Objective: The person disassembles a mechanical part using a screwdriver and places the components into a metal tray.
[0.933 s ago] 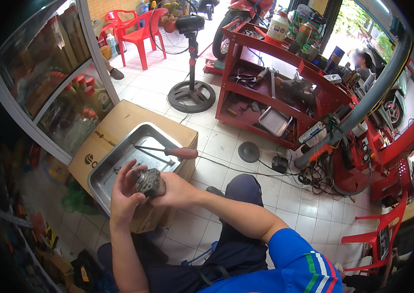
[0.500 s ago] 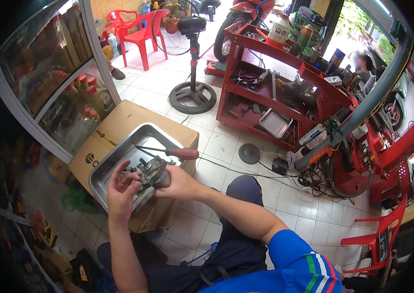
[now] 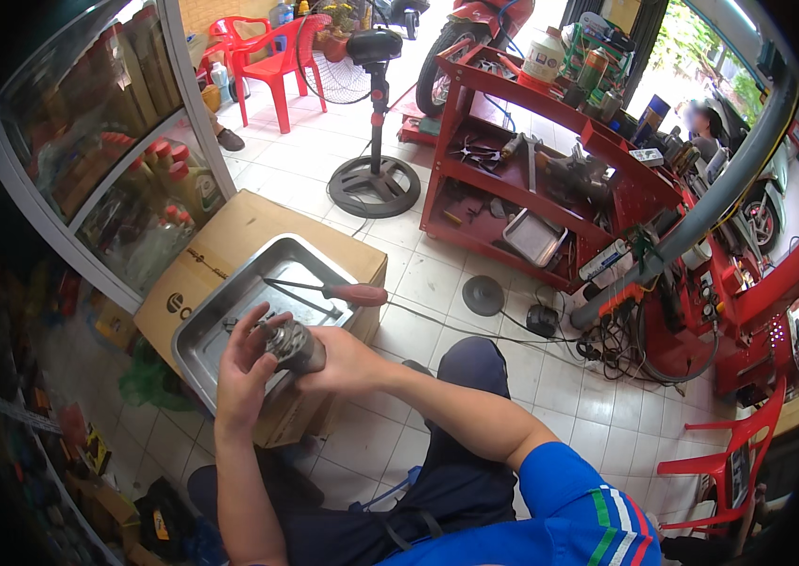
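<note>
My right hand (image 3: 348,360) is wrapped round the cylindrical body of a grey metal engine part (image 3: 301,351), held above the near side of a metal tray (image 3: 194,328). At the part's left end, my left hand (image 3: 241,377) has its fingers and thumb curled round it, which hides that end. A screwdriver (image 3: 358,294) with a reddish handle lies across the tray's right rim, its shaft pointing left over the inside. Small dark pieces lie in the tray, partly behind my left fingers.
The tray stands on a cardboard box (image 3: 258,219). A glass cabinet (image 3: 149,179) with bottles is at the left. Beyond the box stands a fan (image 3: 376,184). A red tool cart (image 3: 513,184), a grey pole (image 3: 692,226) and coiled cables (image 3: 616,349) are at the right.
The metal part has turned, so its cylindrical side shows more. My left hand has shifted slightly right and its fingers have closed in around the part's end. The screwdriver stays on the tray.
</note>
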Available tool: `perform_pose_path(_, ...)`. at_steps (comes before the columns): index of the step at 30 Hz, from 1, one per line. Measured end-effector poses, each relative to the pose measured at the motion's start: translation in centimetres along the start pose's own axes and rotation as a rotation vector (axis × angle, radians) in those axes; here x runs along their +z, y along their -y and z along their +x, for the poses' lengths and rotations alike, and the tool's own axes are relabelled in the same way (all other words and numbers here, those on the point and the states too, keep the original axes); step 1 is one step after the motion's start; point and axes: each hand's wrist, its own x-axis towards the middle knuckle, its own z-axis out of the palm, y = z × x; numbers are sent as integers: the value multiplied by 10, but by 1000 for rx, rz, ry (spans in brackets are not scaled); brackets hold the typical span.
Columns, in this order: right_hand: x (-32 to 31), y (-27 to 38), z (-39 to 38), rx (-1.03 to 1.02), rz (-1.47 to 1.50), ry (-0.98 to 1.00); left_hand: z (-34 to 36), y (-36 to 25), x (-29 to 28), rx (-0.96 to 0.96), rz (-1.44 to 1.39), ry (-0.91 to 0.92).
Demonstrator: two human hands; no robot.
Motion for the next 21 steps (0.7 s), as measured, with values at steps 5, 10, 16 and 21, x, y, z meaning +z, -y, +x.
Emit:
perform_pose_path(5,-8,-8,1,30,43,-116,2,7,-8,15,-23,-82)
perform_pose_path(10,-11,8,2,109,100,-86,-1,2,-15,-13,-20,-122)
perform_pose_path(16,5,-12,1,-78,87,-60,1,11,-12,58,76,-84)
perform_pose_path(21,9,-10,-2,-11,-27,12,-1,1,3,-4,91,-8)
